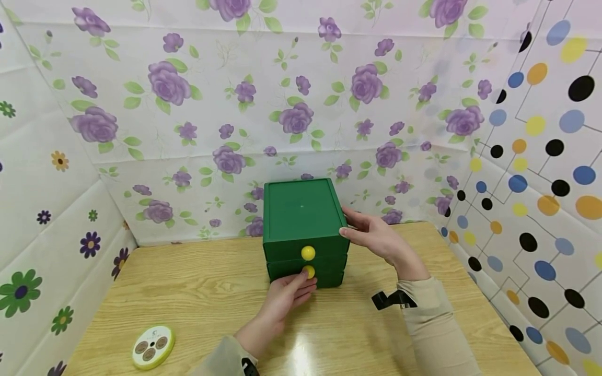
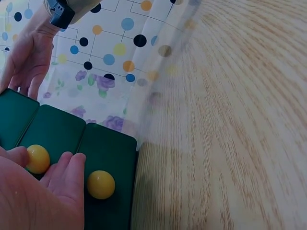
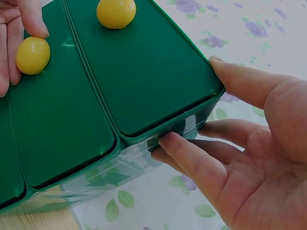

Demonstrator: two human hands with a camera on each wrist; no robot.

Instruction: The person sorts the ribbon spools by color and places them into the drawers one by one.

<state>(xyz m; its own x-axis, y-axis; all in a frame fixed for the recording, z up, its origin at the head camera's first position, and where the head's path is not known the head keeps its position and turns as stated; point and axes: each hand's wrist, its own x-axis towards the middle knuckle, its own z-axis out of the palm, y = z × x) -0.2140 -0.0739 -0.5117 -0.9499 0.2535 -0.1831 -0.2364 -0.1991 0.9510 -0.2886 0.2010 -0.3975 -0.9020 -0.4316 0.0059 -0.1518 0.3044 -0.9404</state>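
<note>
A green three-drawer box (image 1: 303,209) stands on the wooden table, its yellow round knobs facing me. My left hand (image 1: 284,297) pinches the middle drawer's knob (image 2: 38,159), thumb on one side and fingers on the other. The bottom knob (image 2: 100,184) shows in the left wrist view, but my hand hides it from the head view. Above the held knob is the top drawer's knob (image 1: 308,253). My right hand (image 1: 373,237) touches the box's right side near the top, thumb at the upper edge and fingers extended along the side. All the drawers look closed.
A round white disc with a yellow-green rim (image 1: 152,347) and brown circles lies at the table's front left. Flowered sheeting (image 1: 226,130) hangs behind the table (image 1: 202,292), and dotted sheeting (image 1: 541,209) lines the right side. Black straps with small devices circle both wrists.
</note>
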